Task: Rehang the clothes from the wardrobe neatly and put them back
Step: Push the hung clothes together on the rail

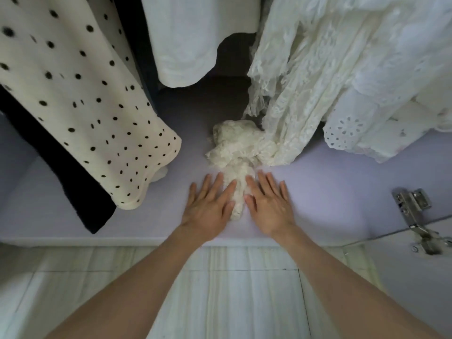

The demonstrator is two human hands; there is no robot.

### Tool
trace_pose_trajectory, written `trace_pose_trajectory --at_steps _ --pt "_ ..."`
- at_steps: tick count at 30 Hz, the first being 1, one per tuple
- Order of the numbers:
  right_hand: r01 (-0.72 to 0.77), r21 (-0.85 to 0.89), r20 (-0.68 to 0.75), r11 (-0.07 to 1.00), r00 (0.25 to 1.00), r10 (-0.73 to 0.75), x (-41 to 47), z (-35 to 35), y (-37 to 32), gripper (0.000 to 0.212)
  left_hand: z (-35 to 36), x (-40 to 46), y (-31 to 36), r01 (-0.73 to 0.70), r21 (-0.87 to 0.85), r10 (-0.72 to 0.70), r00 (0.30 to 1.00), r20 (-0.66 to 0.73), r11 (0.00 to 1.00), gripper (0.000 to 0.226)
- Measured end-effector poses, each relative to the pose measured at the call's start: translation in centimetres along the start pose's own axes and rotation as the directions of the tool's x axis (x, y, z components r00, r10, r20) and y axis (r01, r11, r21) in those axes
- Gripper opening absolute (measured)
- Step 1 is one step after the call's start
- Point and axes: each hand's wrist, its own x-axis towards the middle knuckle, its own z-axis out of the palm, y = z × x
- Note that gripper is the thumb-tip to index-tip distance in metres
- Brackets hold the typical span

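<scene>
Looking down into an open wardrobe, with the lace bundle [234, 152] serving as landmark.

Lying crumpled on the pale lilac wardrobe floor [330, 182], near its front edge, with a narrow tail trailing toward the viewer. Joining, at its far right, the hem of a hanging lace dress [318, 77].

Left hand [210, 206]: resting flat on the floor just left of the bundle's tail, fingers straight and spread, index finger and thumb touching the lace. Gripping nothing.

Right hand [267, 204]: resting flat just right of the tail, fingers straight and spread, index finger and thumb touching the lace. Gripping nothing. Both forearms reaching in over the front edge.

Hanging left of the bundle: a cream dotted dress [80, 94], hem hovering near the floor, with a black garment [61, 177] beside it on the outer side. Hanging behind the bundle: a plain white garment [190, 40]. Hanging right of the lace dress: a white eyelet garment [362, 133].

Darkening toward the wardrobe's back, behind the bundle. Showing a metal hinge [415, 216] well to the right of the bundle, fixed where the open door meets the cabinet. Showing pale wood-grain room flooring [232, 289] in front of the bundle, below the wardrobe's front lip.
</scene>
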Motion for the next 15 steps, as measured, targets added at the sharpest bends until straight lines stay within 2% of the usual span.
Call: trace_pose_trajectory --at_steps 2,5,8,10,13,15 --pt "0.016 0.043 -0.083 0.999 0.996 -0.013 -2.0 -0.6 -0.2 0.052 -0.2 -2.8 -0.7 -0.077 0.064 0.079 0.996 -0.029 0.995 0.055" --pt "0.046 0.064 0.002 0.997 0.999 -0.046 -5.4 -2.5 -0.9 0.051 -1.6 -6.8 -1.5 -0.057 0.124 0.063 0.997 -0.052 0.991 0.051" --pt "0.057 0.058 0.06 0.997 0.996 -0.061 -8.7 -6.0 -2.1 0.053 -4.5 -11.4 -0.6 0.0 0.099 0.0 1.0 0.002 0.995 0.05" --pt "0.022 0.069 0.172 0.997 0.984 -0.034 -11.4 -9.1 -3.3 0.063 -6.4 -15.7 0.0 0.037 0.049 -0.038 0.999 0.026 0.998 0.051" --pt "-0.008 0.066 0.283 0.998 0.959 -0.011 -14.6 -15.2 -5.4 0.096 -10.8 -22.4 0.3 0.098 0.018 -0.099 0.994 0.051 0.995 0.053" --pt "-0.004 0.082 0.324 0.997 0.946 -0.023 -16.5 -19.9 -6.7 0.099 -14.9 -26.3 0.4 0.116 0.02 -0.117 0.99 0.074 0.993 0.056"
